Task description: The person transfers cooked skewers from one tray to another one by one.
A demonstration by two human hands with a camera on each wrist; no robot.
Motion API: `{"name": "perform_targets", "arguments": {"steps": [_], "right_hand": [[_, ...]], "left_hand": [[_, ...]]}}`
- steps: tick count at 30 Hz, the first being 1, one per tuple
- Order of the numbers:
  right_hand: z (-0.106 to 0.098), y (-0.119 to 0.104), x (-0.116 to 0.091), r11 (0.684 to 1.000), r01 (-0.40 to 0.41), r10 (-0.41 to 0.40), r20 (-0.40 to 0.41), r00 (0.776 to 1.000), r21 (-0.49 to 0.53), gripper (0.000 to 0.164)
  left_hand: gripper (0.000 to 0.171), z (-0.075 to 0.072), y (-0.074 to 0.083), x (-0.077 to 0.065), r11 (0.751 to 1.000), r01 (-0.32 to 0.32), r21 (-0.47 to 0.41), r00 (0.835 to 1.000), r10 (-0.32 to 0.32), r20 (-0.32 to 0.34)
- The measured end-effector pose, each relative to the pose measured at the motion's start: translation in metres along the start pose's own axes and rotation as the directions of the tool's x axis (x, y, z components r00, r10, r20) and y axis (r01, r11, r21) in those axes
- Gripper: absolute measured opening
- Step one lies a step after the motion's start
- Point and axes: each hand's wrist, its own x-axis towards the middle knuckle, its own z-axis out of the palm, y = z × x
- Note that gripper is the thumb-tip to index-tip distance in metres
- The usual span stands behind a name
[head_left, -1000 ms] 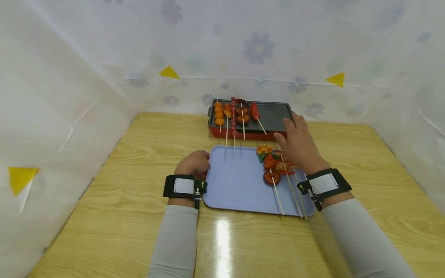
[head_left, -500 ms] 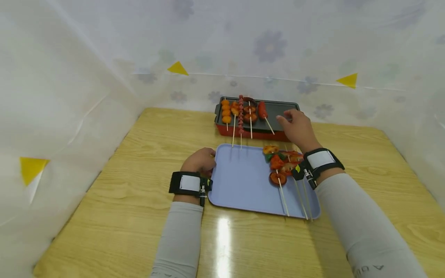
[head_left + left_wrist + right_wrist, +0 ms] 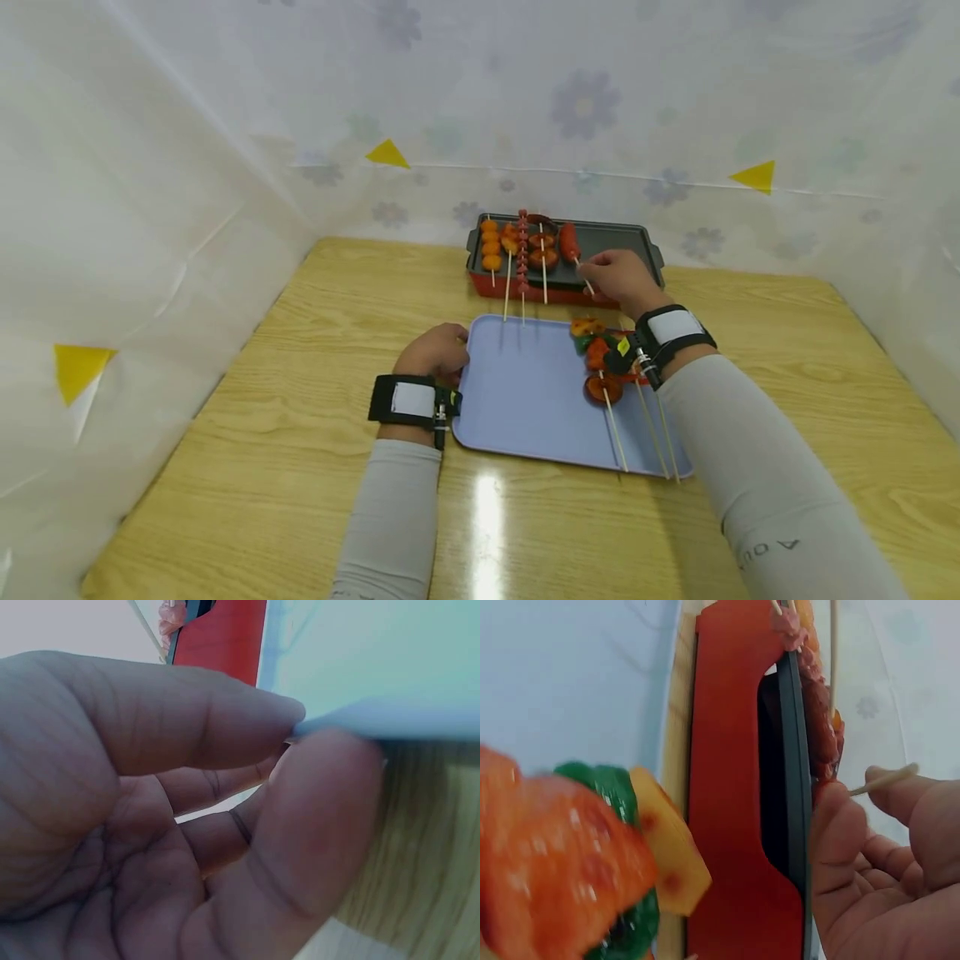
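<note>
At the left edge of a lilac tray (image 3: 525, 400), my left hand (image 3: 433, 350) pinches the rim. The left wrist view shows thumb and forefinger meeting on that rim (image 3: 337, 724). My right hand (image 3: 624, 279) reaches over the front of a tabletop grill (image 3: 611, 242) and pinches the stick of a red sausage skewer (image 3: 569, 242). In the right wrist view the stick (image 3: 889, 778) lies between thumb and forefinger. The sausage still lies over the dark grill plate. Right of the tray's middle, my right wrist partly hides several skewers, one with a round brown slice (image 3: 603, 388).
Left of the sausage, the grill bears skewers of orange balls (image 3: 491, 246), pink pieces (image 3: 522, 250) and brown round slices (image 3: 543, 258). Their sticks jut over its red front (image 3: 487, 286). A flowered white sheet (image 3: 585, 108) hangs behind the wooden table (image 3: 315, 350).
My right hand has moved from the grill's right end leftward and down to the sausage skewer's stick, and its fingers have closed on it. The left hand stays on the tray's rim.
</note>
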Motion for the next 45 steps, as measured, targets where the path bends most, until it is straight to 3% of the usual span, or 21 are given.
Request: {"name": "perform_targets", "arguments": {"steps": [14, 22, 38, 45], "right_hand": [[-0.001, -0.007, -0.001, 0.969, -0.134, 0.114, 0.106, 0.988, 0.207, 0.042], [-0.003, -0.007, -0.001, 0.978, -0.152, 0.129, 0.157, 0.979, 0.144, 0.04], [-0.006, -0.007, -0.009, 0.993, -0.115, 0.117, 0.268, 0.956, -0.021, 0.013], [-0.005, 0.005, -0.008, 0.995, -0.099, 0.091, 0.256, 0.962, 0.019, 0.017]], "left_hand": [[0.053, 0.001, -0.001, 0.001, 1.0, -0.014, 0.007, 1.0, 0.014, 0.002], [0.054, 0.001, -0.001, 0.001, 1.0, -0.02, 0.019, 1.0, 0.019, 0.0], [0.055, 0.001, 0.0, -0.002, 1.0, -0.016, 0.026, 1.0, 0.016, -0.005], [0.054, 0.001, 0.001, -0.003, 1.0, -0.009, 0.016, 1.0, 0.009, -0.003]]}}
